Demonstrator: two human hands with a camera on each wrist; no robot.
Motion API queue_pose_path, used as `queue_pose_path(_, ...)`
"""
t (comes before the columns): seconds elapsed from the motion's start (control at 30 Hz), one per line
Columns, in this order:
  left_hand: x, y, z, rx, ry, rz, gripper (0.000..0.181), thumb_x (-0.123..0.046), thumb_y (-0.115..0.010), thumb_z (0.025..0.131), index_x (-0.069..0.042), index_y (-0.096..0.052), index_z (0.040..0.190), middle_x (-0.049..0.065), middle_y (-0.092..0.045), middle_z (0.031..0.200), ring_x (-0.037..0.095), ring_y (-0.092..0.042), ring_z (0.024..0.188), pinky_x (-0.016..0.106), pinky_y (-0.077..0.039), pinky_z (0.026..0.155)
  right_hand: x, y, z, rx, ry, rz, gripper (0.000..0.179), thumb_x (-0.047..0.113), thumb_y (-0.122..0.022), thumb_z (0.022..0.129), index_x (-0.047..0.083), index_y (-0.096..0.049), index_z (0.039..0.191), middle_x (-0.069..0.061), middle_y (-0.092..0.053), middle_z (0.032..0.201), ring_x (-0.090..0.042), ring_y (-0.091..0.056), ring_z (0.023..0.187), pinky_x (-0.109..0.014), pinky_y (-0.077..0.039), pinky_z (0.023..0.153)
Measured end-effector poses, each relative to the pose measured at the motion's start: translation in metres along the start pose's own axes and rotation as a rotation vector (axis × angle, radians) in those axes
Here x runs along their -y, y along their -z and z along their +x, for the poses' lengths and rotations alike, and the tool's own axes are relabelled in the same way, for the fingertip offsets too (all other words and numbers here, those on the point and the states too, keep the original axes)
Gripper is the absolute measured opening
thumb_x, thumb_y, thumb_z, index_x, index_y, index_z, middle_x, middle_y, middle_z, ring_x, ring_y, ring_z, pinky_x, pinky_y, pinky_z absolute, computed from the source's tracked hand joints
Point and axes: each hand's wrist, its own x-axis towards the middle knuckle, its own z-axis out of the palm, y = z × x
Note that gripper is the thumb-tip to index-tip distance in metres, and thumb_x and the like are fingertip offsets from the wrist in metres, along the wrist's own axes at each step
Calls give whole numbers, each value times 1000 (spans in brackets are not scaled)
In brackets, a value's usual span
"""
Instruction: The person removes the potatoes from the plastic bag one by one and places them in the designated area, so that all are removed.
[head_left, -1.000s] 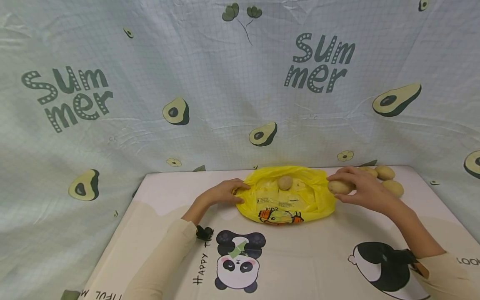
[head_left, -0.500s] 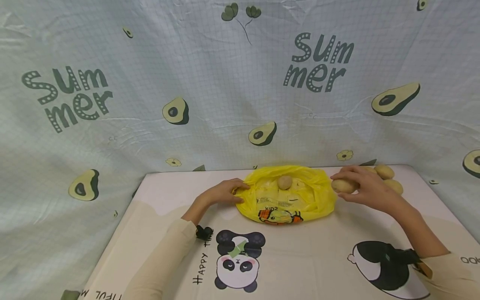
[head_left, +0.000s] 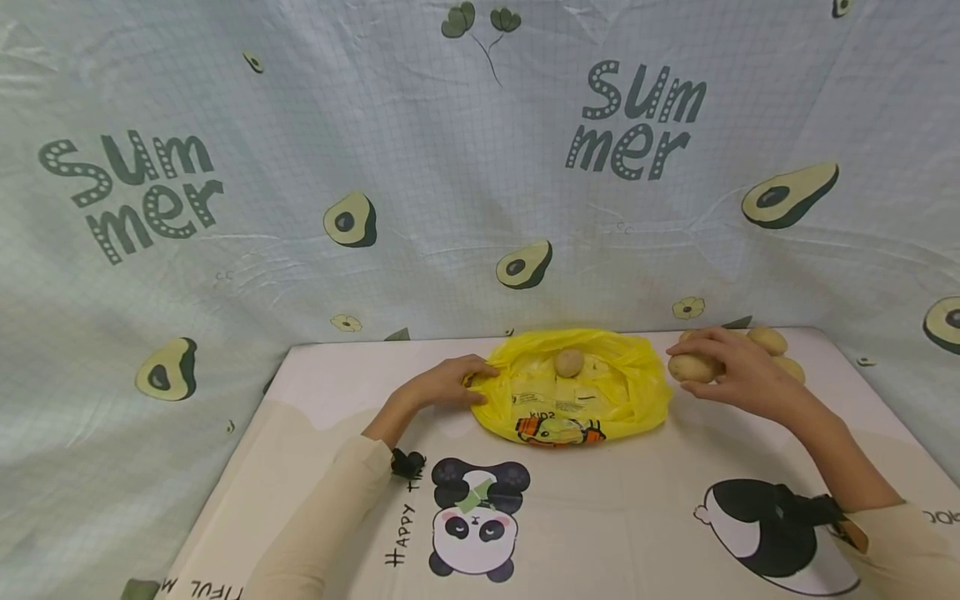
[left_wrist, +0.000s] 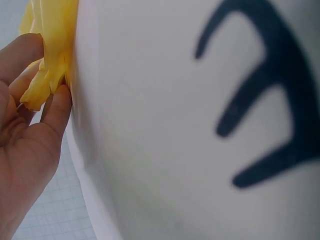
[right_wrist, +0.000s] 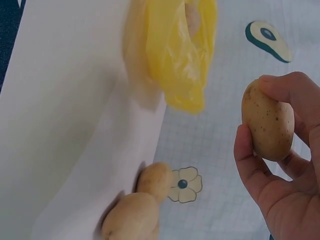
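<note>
My left hand (head_left: 448, 383) pinches the left edge of a yellow plastic bag (head_left: 498, 417), which lies on the table with its mouth spread wide. In the left wrist view, the thumb and fingers close around a gathered bit of the bag (left_wrist: 57, 55). One potato (head_left: 569, 362) shows inside the bag. To the bag's right, my right hand (head_left: 742, 375) grips another potato (right_wrist: 269, 120) between thumb and fingers, held up off the table in the right wrist view.
Loose potatoes (head_left: 767, 340) lie at the table's back right, partly hidden behind my right hand; two potatoes (right_wrist: 131, 217) show in the right wrist view. A printed curtain (head_left: 420, 167) hangs directly behind the pale table (head_left: 600, 517), which has panda drawings on it.
My right hand has moved slightly to the right and back, carrying the potato away from the bag's edge. My left hand and the bag stay in place.
</note>
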Motion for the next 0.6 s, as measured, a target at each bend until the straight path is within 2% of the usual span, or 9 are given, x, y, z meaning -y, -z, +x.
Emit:
queue_pose_path(0.27, -2, 1, 0, 0, 11, -8, 48, -18, -72, 95, -14, -61, 142, 7, -52, 150, 28, -44, 141, 45, -32, 120, -4, 3, 0, 49, -83, 39, 41, 15, -86, 80, 13, -72, 119, -18, -60, 125, -36, -59, 103, -44, -53, 77)
queue_pose_path(0.6, -1, 1, 0, -1, 10, -28, 48, -19, -72, 95, -14, -61, 142, 7, -52, 150, 28, -43, 142, 46, -32, 121, -16, 2, -1, 29, -87, 18, 43, 13, -87, 79, 11, -72, 119, -19, -62, 120, -34, -61, 96, -40, -52, 73)
